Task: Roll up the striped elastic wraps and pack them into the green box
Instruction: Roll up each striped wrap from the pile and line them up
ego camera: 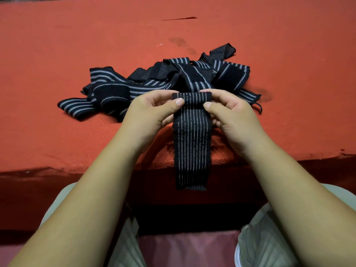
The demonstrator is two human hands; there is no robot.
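wrap (pixel 191 132): black, thin pale stripes running lengthwise. held in the air over the near edge of the table (pixel 77 45), between both hands. top end turned over into a short fold or first roll turn, lying crosswise at fingertip level. the rest hangs straight down past the table edge; free end stops above the lap.

left hand (pixel 152 110): pinches the left end of the fold, thumb on the near face, fingers curled behind.

right hand (pixel 231 112): same on the right end, thumb on the near face, fingers curled behind. the two thumbs are apart, with striped fabric showing between them.

pile (pixel 119 87): more striped wraps, loose and tangled, on the table just behind the hands. broader grey stripes show on several. one strip runs from the heap toward the back of the held fold; cannot tell if it joins the held wrap or only lies behind it.

table covered in red cloth. dark stain (pixel 181 42) beyond the pile, a dark smudge (pixel 265 95) at its right side, a thin dark mark (pixel 181 18) further back.

light trousers (pixel 123 247) on both knees at the bottom, both forearms bare.
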